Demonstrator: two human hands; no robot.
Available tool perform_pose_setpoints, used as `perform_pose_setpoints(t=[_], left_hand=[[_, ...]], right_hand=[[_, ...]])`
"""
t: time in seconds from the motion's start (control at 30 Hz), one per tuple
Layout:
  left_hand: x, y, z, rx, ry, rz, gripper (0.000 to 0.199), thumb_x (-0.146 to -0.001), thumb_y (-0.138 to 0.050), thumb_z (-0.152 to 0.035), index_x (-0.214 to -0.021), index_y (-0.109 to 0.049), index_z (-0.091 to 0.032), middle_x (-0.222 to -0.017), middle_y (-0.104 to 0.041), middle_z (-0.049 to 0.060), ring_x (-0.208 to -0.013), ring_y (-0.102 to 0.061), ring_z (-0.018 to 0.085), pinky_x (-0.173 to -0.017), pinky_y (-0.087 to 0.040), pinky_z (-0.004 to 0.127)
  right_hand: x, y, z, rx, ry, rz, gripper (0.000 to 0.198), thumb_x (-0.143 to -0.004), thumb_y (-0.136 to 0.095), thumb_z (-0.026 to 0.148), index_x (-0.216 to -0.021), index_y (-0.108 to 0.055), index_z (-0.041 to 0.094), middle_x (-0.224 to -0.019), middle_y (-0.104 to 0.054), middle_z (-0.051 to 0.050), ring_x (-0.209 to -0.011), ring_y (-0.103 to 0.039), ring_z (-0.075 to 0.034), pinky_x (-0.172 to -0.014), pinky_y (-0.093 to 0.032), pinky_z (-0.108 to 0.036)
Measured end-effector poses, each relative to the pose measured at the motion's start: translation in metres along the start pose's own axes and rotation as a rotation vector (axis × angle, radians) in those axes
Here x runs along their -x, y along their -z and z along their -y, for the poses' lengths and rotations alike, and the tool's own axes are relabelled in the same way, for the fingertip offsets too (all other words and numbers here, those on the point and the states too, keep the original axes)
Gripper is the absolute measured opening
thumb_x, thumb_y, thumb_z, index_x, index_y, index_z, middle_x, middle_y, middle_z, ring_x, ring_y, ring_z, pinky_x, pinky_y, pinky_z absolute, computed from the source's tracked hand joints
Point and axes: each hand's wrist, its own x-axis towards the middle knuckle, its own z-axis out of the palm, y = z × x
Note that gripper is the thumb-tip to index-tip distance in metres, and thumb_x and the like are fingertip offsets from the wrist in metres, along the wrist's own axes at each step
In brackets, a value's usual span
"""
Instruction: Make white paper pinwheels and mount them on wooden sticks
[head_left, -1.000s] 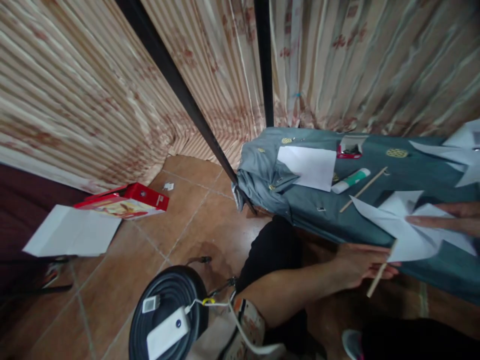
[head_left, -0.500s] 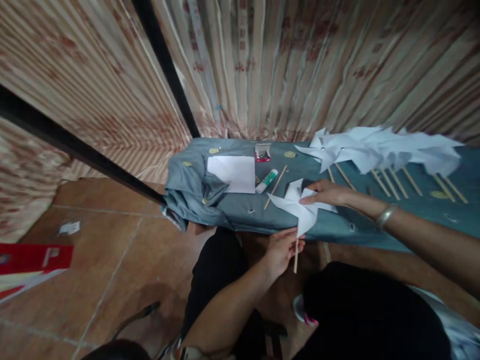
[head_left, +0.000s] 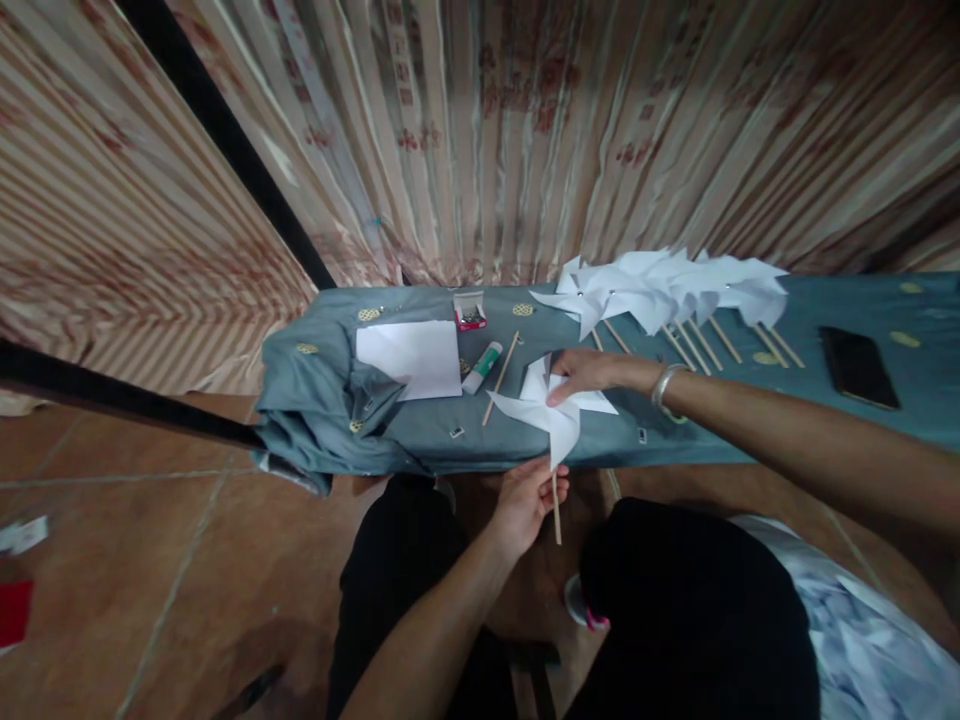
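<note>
Head view, observed from my remote station. The paper pinwheel point(head_left: 559, 425) is at the front edge of the cloth-covered table point(head_left: 420, 430), between both hands, with its wooden stick point(head_left: 557, 520) pointing down past that edge. I cannot tell whether the paper touches the cloth.

Left hand point(head_left: 523, 505): closed around the stick just under the lowest blade, fingertips curled past it. Right hand point(head_left: 589, 371): pinching the paper near the hub, thumb flat on the front face; I note that its other fingers are mostly hidden. A silver bracelet point(head_left: 665, 390) sits on the right wrist.

Nearby on the cloth I log: a loose stick point(head_left: 501, 378), lying at a slant just beside the pinwheel's left blade; a glue stick point(head_left: 483, 367) with a green label, capped end unclear to me; a white paper sheet point(head_left: 431, 355), one corner covered by a fold of cloth; and a small red box point(head_left: 470, 316), open, holding small metallic pieces too blurred for me to identify.

Along the back edge, a row of white pinwheels point(head_left: 660, 290) overlaps, sticks towards the person. A dark phone point(head_left: 859, 367) lies to their right.
</note>
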Motion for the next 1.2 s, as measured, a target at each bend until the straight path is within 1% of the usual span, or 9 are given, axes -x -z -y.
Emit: perform_pose_setpoints(t=[0.1,0.23,0.37,0.5,0.6,0.77,0.83,1.03,1.2], left_hand=[[0.001,-0.002,-0.001,-0.049,0.033,0.026,0.008,-0.073,-0.074,-0.015,-0.078,-0.072,-0.009,-0.064,-0.068,0.004,-0.049,-0.059,0.007,-0.052,-0.046,0.019],[-0.002,-0.002,-0.001,-0.078,0.037,0.017,0.012,-0.071,-0.077,-0.017,-0.078,-0.072,-0.009,-0.060,-0.066,0.002,-0.047,-0.058,0.008,-0.051,-0.045,0.019],[-0.006,0.000,0.001,-0.098,0.030,0.012,0.022,-0.065,-0.083,-0.023,-0.078,-0.072,-0.010,-0.059,-0.064,0.001,-0.047,-0.057,0.008,-0.050,-0.044,0.020],[-0.007,0.001,0.002,-0.095,0.029,0.027,0.029,-0.059,-0.087,-0.027,-0.076,-0.071,-0.009,-0.058,-0.064,0.001,-0.045,-0.056,0.008,-0.048,-0.043,0.020],[-0.007,0.002,0.003,-0.092,0.026,0.034,0.033,-0.055,-0.088,-0.030,-0.076,-0.071,-0.009,-0.057,-0.064,0.001,-0.046,-0.057,0.008,-0.049,-0.043,0.020],[-0.008,0.000,0.005,-0.085,0.005,0.057,0.048,-0.044,-0.092,-0.039,-0.074,-0.072,-0.009,-0.059,-0.064,0.001,-0.047,-0.057,0.008,-0.050,-0.045,0.021],[-0.009,-0.001,0.006,-0.086,-0.004,0.056,0.051,-0.041,-0.092,-0.043,-0.073,-0.071,-0.009,-0.058,-0.064,0.001,-0.047,-0.057,0.008,-0.049,-0.044,0.021],[-0.011,-0.004,0.010,-0.071,0.001,0.037,0.054,-0.039,-0.091,-0.046,-0.072,-0.070,-0.009,-0.057,-0.063,0.000,-0.046,-0.058,0.009,-0.048,-0.045,0.021],[-0.009,-0.009,0.010,-0.061,0.009,0.032,0.054,-0.039,-0.091,-0.045,-0.073,-0.069,-0.009,-0.058,-0.064,0.000,-0.046,-0.059,0.009,-0.051,-0.046,0.022]], right_hand=[[-0.001,0.000,-0.001,-0.036,-0.009,0.002,0.041,-0.052,-0.076,0.055,-0.044,-0.056,0.021,-0.047,-0.044,0.005,-0.050,-0.036,-0.011,-0.052,-0.026,-0.027],[0.000,-0.001,-0.002,-0.075,-0.017,-0.005,0.040,-0.050,-0.077,0.055,-0.045,-0.057,0.021,-0.048,-0.045,0.005,-0.051,-0.037,-0.011,-0.052,-0.026,-0.026],[-0.001,0.000,0.000,-0.053,-0.038,0.014,0.042,-0.049,-0.075,0.058,-0.048,-0.057,0.020,-0.052,-0.048,0.004,-0.053,-0.040,-0.011,-0.053,-0.028,-0.026],[-0.004,0.001,-0.002,-0.004,-0.036,0.043,0.046,-0.050,-0.072,0.062,-0.055,-0.061,0.018,-0.057,-0.052,0.003,-0.058,-0.044,-0.012,-0.055,-0.031,-0.025],[-0.006,0.000,-0.005,0.005,-0.035,0.043,0.047,-0.051,-0.071,0.063,-0.056,-0.062,0.017,-0.057,-0.052,0.003,-0.058,-0.044,-0.012,-0.054,-0.031,-0.025],[-0.005,-0.003,-0.006,-0.057,-0.047,0.030,0.047,-0.049,-0.071,0.064,-0.057,-0.064,0.018,-0.058,-0.054,0.003,-0.057,-0.046,-0.012,-0.054,-0.031,-0.025],[-0.004,-0.003,-0.007,-0.082,-0.060,0.027,0.048,-0.048,-0.072,0.064,-0.058,-0.064,0.018,-0.058,-0.055,0.002,-0.057,-0.046,-0.012,-0.054,-0.032,-0.025],[-0.004,-0.004,-0.007,-0.099,-0.082,0.020,0.046,-0.050,-0.073,0.061,-0.060,-0.065,0.018,-0.056,-0.054,0.003,-0.055,-0.046,-0.011,-0.053,-0.033,-0.024],[-0.003,-0.004,-0.003,-0.073,-0.095,0.009,0.040,-0.053,-0.073,0.056,-0.056,-0.063,0.017,-0.055,-0.053,0.003,-0.055,-0.047,-0.012,-0.052,-0.034,-0.024]])
